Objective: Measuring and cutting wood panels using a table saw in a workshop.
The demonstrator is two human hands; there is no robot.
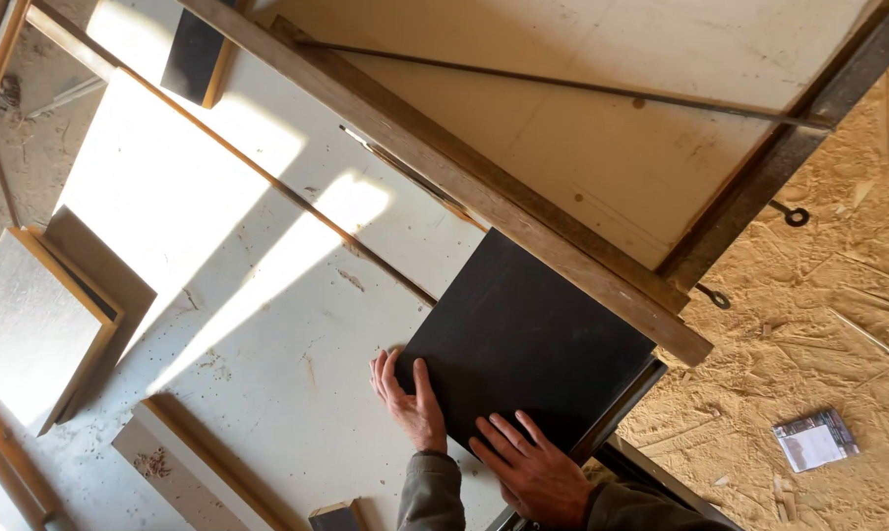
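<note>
A dark square panel (523, 329) lies flat on a white sawing table (297, 364), its far edge pushed against a long wooden fence rail (444, 162). My left hand (407, 398) rests with fingers spread on the panel's near left corner and edge. Flat on the panel's near edge lies my right hand (531, 470), fingers apart and pointing toward the fence. Both hands press on the panel; neither is closed around it.
Another dark offcut (194, 54) lies at the far left of the table. Pale boards (31, 324) are stacked at the left, smaller pieces (184, 462) at the near edge. A chipboard surface (818, 324) at the right bears a small printed booklet (815, 441) and metal hooks (791, 213).
</note>
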